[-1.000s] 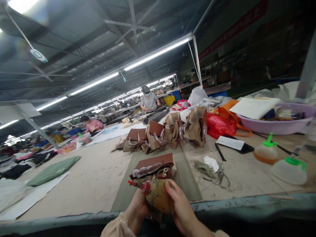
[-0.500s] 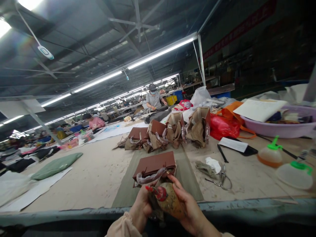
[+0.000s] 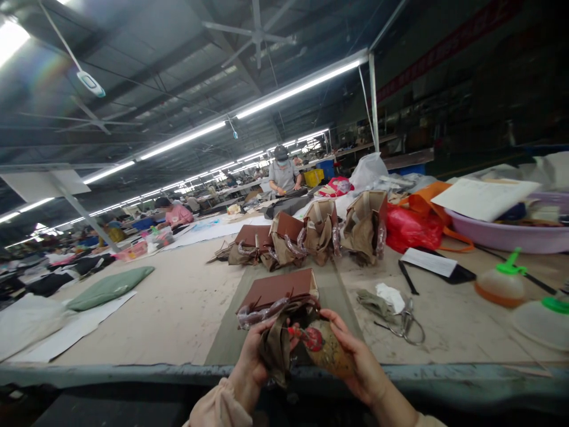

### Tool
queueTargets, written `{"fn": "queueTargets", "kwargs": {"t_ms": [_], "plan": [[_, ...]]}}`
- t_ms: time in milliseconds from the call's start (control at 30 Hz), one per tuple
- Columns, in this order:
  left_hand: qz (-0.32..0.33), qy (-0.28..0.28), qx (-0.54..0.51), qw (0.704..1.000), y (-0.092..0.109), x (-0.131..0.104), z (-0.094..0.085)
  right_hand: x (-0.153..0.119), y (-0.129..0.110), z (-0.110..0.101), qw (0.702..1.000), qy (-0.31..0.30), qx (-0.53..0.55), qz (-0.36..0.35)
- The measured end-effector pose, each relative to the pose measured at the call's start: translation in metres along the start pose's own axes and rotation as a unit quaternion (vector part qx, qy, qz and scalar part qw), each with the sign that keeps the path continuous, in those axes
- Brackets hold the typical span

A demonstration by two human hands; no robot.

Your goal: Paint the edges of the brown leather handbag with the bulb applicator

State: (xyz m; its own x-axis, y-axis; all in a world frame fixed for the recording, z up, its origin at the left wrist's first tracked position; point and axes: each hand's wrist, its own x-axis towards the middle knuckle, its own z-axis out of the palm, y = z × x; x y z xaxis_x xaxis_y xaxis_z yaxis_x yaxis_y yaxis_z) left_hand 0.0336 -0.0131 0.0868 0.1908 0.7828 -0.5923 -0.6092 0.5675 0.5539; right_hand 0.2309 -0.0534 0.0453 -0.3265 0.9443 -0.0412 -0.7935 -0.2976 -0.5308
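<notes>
Right hand (image 3: 362,362): grip wrapped around a stained yellowish bottle (image 3: 334,356), its red nozzle (image 3: 313,338) pointing toward the left hand.
Left hand (image 3: 252,357): grip holding a fold of brown cloth (image 3: 274,347) close to the nozzle tip; whether tip and cloth touch, I cannot tell.
Bottle, place: tilted, at the near edge of the counter (image 3: 178,323), between the hands.
Brown bag (image 3: 281,286): one, lying just beyond the hands on a grey-green mat (image 3: 222,335); handle in clear wrap.
Scissors (image 3: 405,324): one pair, metal, to the right of the mat, beside a small green rag (image 3: 373,304) and a crumpled white scrap (image 3: 390,298).
Squeeze bottles: two, green-capped, far right; one (image 3: 500,287) with amber liquid low inside, the other (image 3: 544,323) cloudy.
Paper slip (image 3: 429,263): white, on a flat black thing (image 3: 464,274).
Green cloth bundle (image 3: 111,289): one, well to the left.
Row of bags (image 3: 320,237): brown, side by side behind the mat.
Red plastic bag (image 3: 413,228): one, between the row and a lilac basin (image 3: 502,237).
Co-workers: one in grey (image 3: 283,177), bent over dark material; one in pink (image 3: 178,214), further left.
</notes>
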Motion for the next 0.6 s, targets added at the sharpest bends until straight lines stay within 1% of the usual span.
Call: {"fn": "queueTargets", "kwargs": {"t_ms": [100, 167, 267, 333, 367, 433, 533, 600], "plan": [[-0.007, 0.026, -0.009, 1.0, -0.002, -0.002, 0.002, -0.001, -0.003, 0.001, 1.0, 0.01, 0.011, 0.003], [-0.008, 0.035, -0.012, 0.999, -0.002, -0.002, 0.003, -0.001, -0.004, 0.002, 1.0, 0.006, 0.019, 0.008], [-0.004, 0.041, -0.014, 0.999, -0.003, -0.001, 0.002, -0.001, -0.003, 0.004, 0.999, 0.0, 0.022, 0.026], [0.007, 0.037, -0.013, 0.999, -0.004, 0.0, 0.002, -0.001, 0.0, 0.006, 0.999, 0.017, 0.015, 0.042], [0.016, 0.028, -0.014, 0.999, -0.005, 0.0, 0.001, -0.001, 0.002, 0.007, 0.998, 0.026, 0.01, 0.051], [0.021, -0.008, -0.011, 1.0, -0.007, 0.0, 0.002, -0.002, 0.006, 0.011, 0.997, 0.031, 0.006, 0.066], [-0.003, -0.078, 0.004, 0.997, -0.013, -0.002, 0.007, -0.004, 0.013, 0.019, 0.997, 0.01, 0.008, 0.075], [-0.012, -0.11, 0.007, 0.994, -0.017, -0.002, 0.01, -0.005, 0.016, 0.023, 0.997, -0.009, 0.009, 0.075]]}}
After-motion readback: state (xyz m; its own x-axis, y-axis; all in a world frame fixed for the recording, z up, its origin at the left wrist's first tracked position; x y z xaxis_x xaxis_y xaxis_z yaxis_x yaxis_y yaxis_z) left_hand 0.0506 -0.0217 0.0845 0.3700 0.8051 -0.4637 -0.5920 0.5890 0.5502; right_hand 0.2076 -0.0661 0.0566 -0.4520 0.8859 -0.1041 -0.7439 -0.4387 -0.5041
